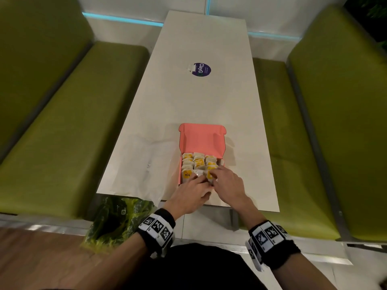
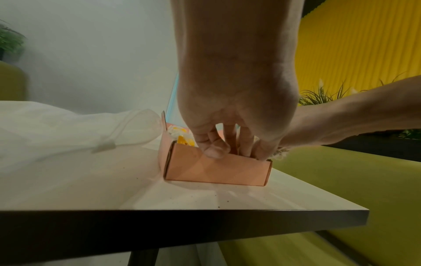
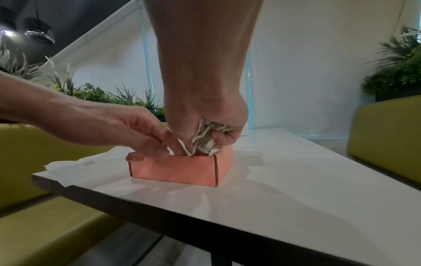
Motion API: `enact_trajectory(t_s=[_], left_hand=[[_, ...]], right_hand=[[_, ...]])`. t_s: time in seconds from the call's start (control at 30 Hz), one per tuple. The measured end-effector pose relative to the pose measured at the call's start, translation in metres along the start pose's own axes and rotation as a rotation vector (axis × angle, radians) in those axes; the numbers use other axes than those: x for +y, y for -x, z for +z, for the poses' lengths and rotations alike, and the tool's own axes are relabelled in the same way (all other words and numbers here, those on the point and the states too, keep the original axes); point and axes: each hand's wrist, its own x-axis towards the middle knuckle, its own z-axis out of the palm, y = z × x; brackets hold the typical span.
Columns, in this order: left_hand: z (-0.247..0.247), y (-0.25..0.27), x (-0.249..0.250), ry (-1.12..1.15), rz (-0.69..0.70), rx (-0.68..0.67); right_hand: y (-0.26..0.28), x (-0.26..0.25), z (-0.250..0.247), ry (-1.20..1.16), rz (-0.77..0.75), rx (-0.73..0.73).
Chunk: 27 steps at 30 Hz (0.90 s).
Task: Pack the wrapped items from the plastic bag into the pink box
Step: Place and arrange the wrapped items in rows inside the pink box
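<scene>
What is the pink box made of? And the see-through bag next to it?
The pink box looks like matte cardboard: stiff folded walls with dark cut edges at the corners. The bag looks like thin, soft plastic: cloudy, wrinkled, and lying slumped on the table.

We sat in a café booth, green padded benches (image 1: pixel 69 130) flanking a narrow white table (image 1: pixel 201 101), planters (image 3: pixel 118 97), pendant lamps (image 3: pixel 38 30) overhead.

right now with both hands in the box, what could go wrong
The right hand grips a bunch of wrapped items over the nearly full pink box; forcing them in could crush them or push packed ones out. The left hand has fingers inside, so they might snag neighbours. The box sits near the table edge and could slide off.
</scene>
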Motion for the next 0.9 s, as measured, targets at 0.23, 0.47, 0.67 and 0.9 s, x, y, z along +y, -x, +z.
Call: enact_trajectory(t_s=[0.23, 0.47, 0.67, 0.9], left_hand=[[0.003, -0.002, -0.002, 0.008, 0.003, 0.018], [-0.002, -0.01, -0.009, 0.308, -0.035, 0.255], [-0.029, -0.02, 0.007, 0.561, 0.004, 0.343], [-0.029, -0.025, 0.0, 0.595, -0.036, 0.355]], right_hand=[[-0.004, 0.003, 0.001, -0.08, -0.01, -0.006], [0.003, 0.006, -0.012, -1.041, 0.175, 0.2], [-0.003, -0.006, -0.024, -1.317, 0.308, 0.218], [-0.009, -0.018, -0.025, -1.318, 0.297, 0.205]])
